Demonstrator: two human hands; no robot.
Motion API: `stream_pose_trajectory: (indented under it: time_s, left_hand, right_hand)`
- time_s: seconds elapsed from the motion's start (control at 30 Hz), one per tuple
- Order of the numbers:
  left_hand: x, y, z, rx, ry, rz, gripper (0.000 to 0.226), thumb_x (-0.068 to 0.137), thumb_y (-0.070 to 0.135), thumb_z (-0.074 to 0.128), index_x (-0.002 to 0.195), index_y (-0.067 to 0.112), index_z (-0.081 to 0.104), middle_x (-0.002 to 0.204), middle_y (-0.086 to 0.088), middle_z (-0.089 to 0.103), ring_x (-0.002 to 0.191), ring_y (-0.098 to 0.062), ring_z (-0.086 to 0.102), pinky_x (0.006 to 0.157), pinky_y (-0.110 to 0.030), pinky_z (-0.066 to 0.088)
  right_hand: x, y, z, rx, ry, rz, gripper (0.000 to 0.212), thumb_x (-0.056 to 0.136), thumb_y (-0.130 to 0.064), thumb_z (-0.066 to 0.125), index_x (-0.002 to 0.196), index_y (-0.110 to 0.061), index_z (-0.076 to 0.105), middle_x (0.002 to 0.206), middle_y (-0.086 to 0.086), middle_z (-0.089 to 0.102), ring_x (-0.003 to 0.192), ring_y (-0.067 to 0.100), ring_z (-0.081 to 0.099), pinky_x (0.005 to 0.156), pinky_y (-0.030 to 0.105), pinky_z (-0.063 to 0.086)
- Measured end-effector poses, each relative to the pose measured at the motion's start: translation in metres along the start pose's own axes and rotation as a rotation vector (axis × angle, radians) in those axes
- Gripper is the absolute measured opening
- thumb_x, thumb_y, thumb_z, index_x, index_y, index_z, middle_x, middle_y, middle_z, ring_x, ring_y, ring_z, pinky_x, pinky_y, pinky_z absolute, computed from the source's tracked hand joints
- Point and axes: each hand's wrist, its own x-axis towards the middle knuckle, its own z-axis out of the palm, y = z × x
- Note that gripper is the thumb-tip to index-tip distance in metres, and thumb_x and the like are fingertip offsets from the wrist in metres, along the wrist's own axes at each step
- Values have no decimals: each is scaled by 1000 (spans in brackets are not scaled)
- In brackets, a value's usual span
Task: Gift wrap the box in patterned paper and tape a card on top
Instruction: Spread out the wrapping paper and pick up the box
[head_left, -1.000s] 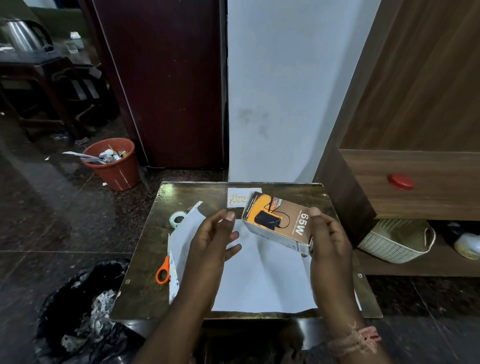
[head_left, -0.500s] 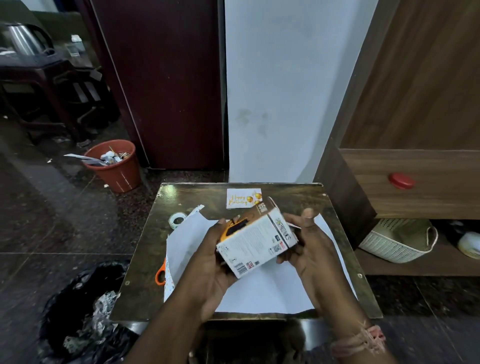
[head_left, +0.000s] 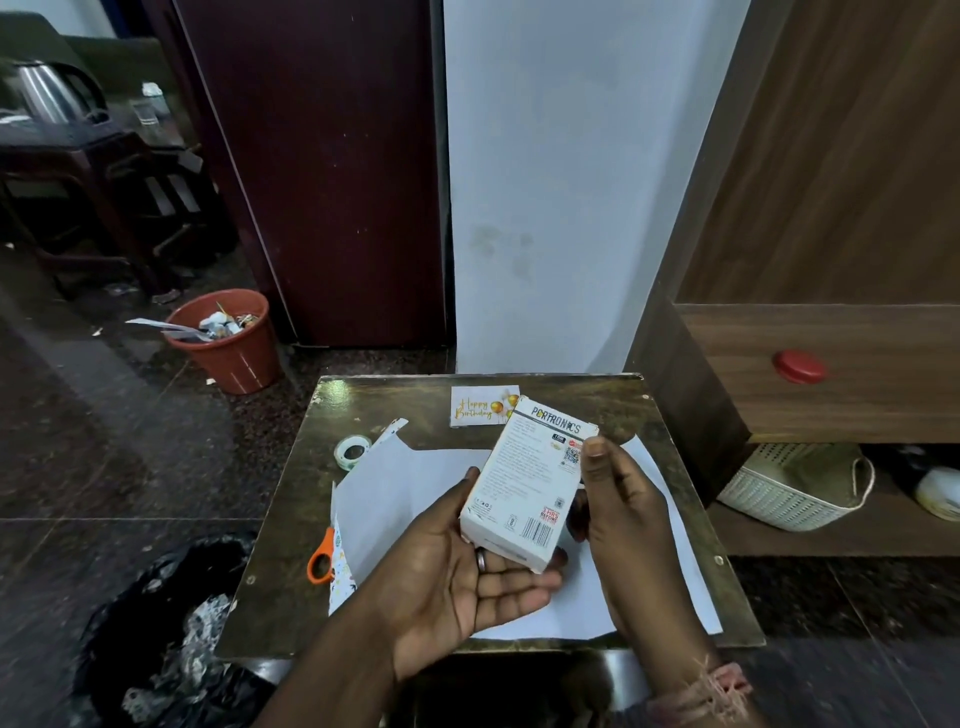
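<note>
Box (head_left: 524, 486): white printed back face up, barcode end toward the wearer, held tilted in the air above the paper (head_left: 395, 499), not yet set down. Left hand (head_left: 462, 566) cupped under the near end, palm up, fingers loosely curled beneath the bottom edge. Right hand (head_left: 621, 512) gripping the right side, thumb pressed on the printed face near the far corner, remaining fingers hidden behind the box.

Paper spread plain white side up on the table (head_left: 691, 551), directly below the box; patterned side visible only at the turned-up left edge. Card (head_left: 483, 408) flat on the table just beyond the box's far end, touching nothing else that can be made out. Tape roll (head_left: 353, 451) left of the box, at the paper's far-left corner. Scissors (head_left: 322, 558) left of the box, orange handles poking out from under the paper's left edge.

Judged step: orienting the box before placing it on the sheet.

Notes for doing it well:
- Lower onto the middle of the sheet, one broad face down, long edges parallel to the paper's edges.
- Check that both side flaps reach over and overlap before creasing; shift if one side runs short.
- Keep one palm flat on the box while folding, so it cannot slide.
- Keep tape within reach on the left; leave card where it lies until wrapping is closed.
</note>
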Motion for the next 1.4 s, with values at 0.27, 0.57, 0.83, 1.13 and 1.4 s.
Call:
stream_pose_trajectory:
  time_s: [0.27, 0.57, 0.83, 1.13, 1.4]
  left_hand:
    - [8, -5, 3, 120, 134, 323, 53, 97, 51, 51, 129, 12, 66, 119, -17, 75, 112, -35, 72, 100, -44, 57]
    - [14, -20, 2, 593, 146, 603, 52, 90, 67, 50, 141, 65, 44, 136, 29, 58, 131, 1, 54, 117, -44, 40]
    - [6, -17, 6, 763, 253, 893, 80, 87, 20, 83, 148, 51, 41, 149, 27, 50, 139, 3, 45, 116, -35, 39]
    - [10, -13, 1, 497, 142, 801, 81, 70, 48, 81, 145, 42, 51, 145, 23, 57, 137, -1, 50, 103, -31, 51]
    - [8, -14, 4, 570, 72, 778, 57, 83, 26, 78, 138, 32, 61, 134, 12, 68, 131, -11, 59, 103, -41, 54]
  right_hand:
    - [3, 7, 1, -110, -45, -50, 50, 87, -55, 58, 134, -41, 59, 114, -10, 74, 100, 4, 71, 74, 23, 57]
    - [-6, -1, 8, -147, -197, -27, 41, 87, -46, 67, 126, -36, 63, 117, -14, 73, 104, 7, 71, 93, 30, 54]
    - [6, 2, 3, 358, -41, 247, 34, 93, -18, 64, 127, -24, 62, 122, 12, 72, 99, 22, 74, 78, 35, 58]
    - [2, -6, -3, 682, -156, 401, 41, 84, -29, 54, 113, -11, 76, 121, 15, 73, 96, 30, 75, 68, 37, 63]
    - [0, -6, -2, 538, -102, 433, 38, 106, -27, 39, 125, -13, 68, 123, 17, 72, 108, 36, 68, 82, 42, 51]
